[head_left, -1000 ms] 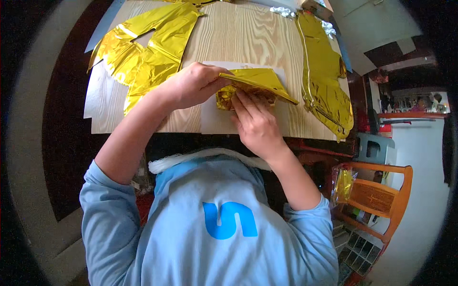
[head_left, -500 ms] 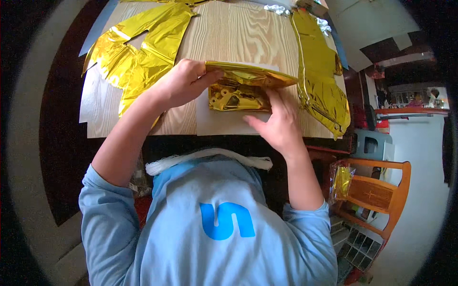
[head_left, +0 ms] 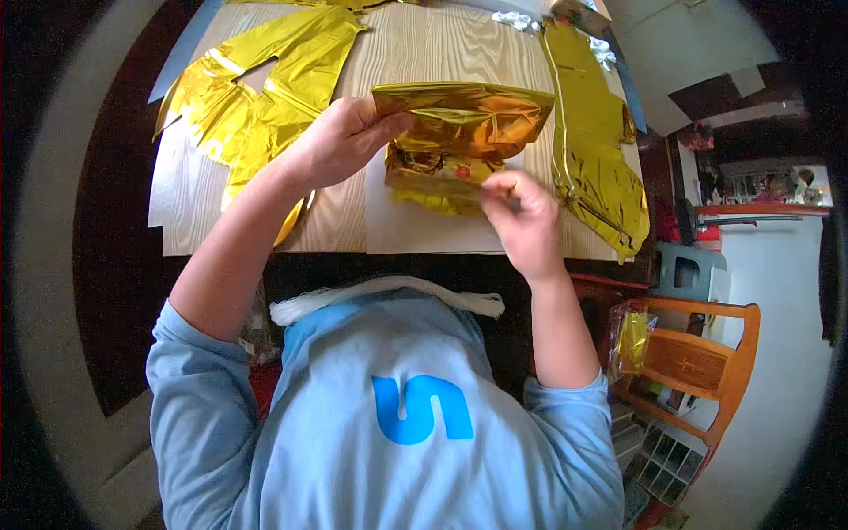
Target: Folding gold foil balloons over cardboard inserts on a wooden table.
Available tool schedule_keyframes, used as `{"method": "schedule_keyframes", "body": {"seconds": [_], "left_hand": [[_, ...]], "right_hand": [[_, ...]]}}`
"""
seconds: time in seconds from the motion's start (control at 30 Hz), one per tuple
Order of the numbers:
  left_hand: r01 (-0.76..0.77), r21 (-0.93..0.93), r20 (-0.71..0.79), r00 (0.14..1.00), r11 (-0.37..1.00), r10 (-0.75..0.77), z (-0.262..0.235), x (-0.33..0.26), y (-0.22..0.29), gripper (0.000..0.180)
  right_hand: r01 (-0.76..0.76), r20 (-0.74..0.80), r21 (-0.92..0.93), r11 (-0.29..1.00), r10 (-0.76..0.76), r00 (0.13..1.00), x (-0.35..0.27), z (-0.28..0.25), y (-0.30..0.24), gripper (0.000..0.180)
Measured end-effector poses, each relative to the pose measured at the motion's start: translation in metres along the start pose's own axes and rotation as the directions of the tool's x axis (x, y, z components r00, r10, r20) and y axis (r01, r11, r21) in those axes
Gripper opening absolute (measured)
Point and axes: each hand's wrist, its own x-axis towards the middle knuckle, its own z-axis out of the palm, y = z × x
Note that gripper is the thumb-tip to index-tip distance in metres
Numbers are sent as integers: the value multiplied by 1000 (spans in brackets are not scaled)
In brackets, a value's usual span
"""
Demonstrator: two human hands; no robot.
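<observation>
A crumpled gold foil balloon [head_left: 459, 132], shiny and folded over on itself, is held above a wooden table [head_left: 424, 44]. Its upper left corner is gripped by the left hand [head_left: 340, 141], while its lower edge is pinched by the right hand [head_left: 521, 216]. Flat gold foil shapes [head_left: 256, 88] are spread left of the grip, another [head_left: 601, 150] right.

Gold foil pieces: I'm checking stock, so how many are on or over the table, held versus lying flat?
Held in the hands, left hand and right hand: 1 folded gold foil piece
Lying flat on the wooden table: 2, the left foil shape and the right foil shape
Total: 3
</observation>
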Motion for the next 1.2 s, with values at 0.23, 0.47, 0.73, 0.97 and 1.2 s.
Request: {"method": "schedule_keyframes", "body": {"seconds": [0.23,0.47,0.73,0.97,1.2], "left_hand": [[-160,25,-129,978,987,162,11,1,4,36],[129,147,55,989,981,-138,-1,-15,50,34],[-36,24,-63,997,999,38,11,-16,35,34],[-380,137,-95,914,915,393,22,-16,26,22],[-510,253,57,856,822,514,27,-31,17,41]], "right_hand": [[-114,-104,-280,953,88,991,20,9,6,35],[-13,-255,-841,540,-375,891,12,15,-16,43],[239,-99,-609,756,-371,923,-24,26,-39,17],[374,156,-594,712,-355,922,-7,52,-11,38],[271,161,-426,863,-223,961,-47,40,-44,37]]}}
